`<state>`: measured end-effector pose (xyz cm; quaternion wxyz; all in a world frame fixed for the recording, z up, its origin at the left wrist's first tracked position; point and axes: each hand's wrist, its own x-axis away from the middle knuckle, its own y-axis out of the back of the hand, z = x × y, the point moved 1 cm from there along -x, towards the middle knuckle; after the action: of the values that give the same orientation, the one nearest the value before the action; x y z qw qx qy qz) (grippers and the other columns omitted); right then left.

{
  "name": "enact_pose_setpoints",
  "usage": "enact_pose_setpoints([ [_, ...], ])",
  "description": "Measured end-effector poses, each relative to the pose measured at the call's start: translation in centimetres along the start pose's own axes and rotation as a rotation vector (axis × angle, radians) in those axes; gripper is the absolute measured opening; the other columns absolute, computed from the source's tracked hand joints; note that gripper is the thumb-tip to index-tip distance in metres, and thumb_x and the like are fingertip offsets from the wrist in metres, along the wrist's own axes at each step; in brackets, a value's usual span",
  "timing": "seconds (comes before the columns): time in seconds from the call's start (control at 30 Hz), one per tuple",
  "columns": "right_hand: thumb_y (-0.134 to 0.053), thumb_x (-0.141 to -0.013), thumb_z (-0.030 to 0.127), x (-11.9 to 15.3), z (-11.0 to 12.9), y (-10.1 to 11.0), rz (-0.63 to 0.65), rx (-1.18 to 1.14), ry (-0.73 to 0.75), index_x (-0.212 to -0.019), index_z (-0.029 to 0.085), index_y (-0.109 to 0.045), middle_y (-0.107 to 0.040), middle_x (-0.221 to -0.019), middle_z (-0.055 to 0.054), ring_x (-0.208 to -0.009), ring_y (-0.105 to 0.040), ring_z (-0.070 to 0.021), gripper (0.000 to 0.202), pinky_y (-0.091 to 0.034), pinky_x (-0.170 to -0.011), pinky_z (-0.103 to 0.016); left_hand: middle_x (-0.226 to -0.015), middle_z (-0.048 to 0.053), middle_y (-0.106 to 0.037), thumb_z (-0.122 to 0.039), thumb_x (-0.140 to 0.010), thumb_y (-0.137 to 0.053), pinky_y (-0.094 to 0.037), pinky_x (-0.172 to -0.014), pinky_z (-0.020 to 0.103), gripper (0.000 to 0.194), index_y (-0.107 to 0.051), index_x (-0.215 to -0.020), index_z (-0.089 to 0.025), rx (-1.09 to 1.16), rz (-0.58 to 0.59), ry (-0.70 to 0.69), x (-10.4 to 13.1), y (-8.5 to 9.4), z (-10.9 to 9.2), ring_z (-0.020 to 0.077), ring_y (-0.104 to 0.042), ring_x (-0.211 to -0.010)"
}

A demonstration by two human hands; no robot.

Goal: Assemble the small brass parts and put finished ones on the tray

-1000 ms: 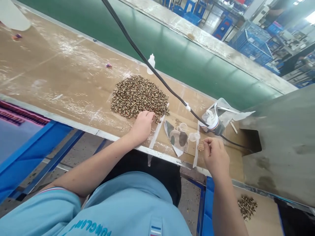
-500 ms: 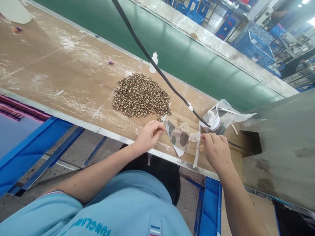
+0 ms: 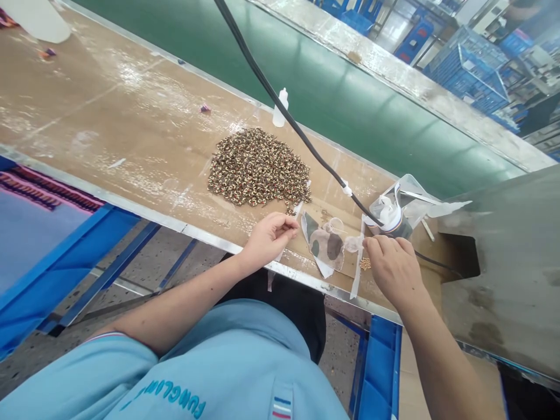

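Observation:
My left hand (image 3: pixel 272 234) is pinched closed just in front of a big heap of small metallic ring-like pieces (image 3: pixel 259 168); whatever its fingertips hold is too small to make out. Between my hands lies a clear plastic sheet (image 3: pixel 326 248) with dark patches, with a round clear lid-like piece (image 3: pixel 336 226) at its far edge. My right hand (image 3: pixel 391 259) is closed, fingertips pressed together beside a small clear round dish (image 3: pixel 352 243). What those fingertips grip is hidden. A little cluster of tiny gold pieces (image 3: pixel 365 263) sits left of my right hand.
A white squeeze bottle (image 3: pixel 280 107) stands behind the heap. A black cable (image 3: pixel 297 128) hangs across the bench toward an open plastic-lined container (image 3: pixel 389 219). On the right rises a grey metal housing (image 3: pixel 503 268); a green conveyor belt (image 3: pixel 350 99) runs behind the bench.
The whole view has shifted, so the bench and things appear slightly farther right. Both hands keep nearly the same places and pinched shapes over the bench.

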<state>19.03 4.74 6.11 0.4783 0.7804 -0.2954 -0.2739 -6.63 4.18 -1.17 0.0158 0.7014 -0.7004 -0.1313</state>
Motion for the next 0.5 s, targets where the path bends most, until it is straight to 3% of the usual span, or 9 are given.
enact_pose_setpoints([
  [0.5,-0.037,-0.089,0.007,-0.23,-0.06,0.63,-0.020,0.040,0.028,-0.076,0.017,-0.054,-0.054,-0.069,-0.005,-0.067,-0.044,-0.0175,0.023,-0.028,-0.069,-0.030,-0.080,0.004,-0.064,-0.018,-0.076,-0.059,-0.048,-0.078,0.027,0.006,-0.065,-0.077,-0.017,0.073,0.029,0.016,0.04,0.31,-0.79,0.0153,-0.060,-0.080],
])
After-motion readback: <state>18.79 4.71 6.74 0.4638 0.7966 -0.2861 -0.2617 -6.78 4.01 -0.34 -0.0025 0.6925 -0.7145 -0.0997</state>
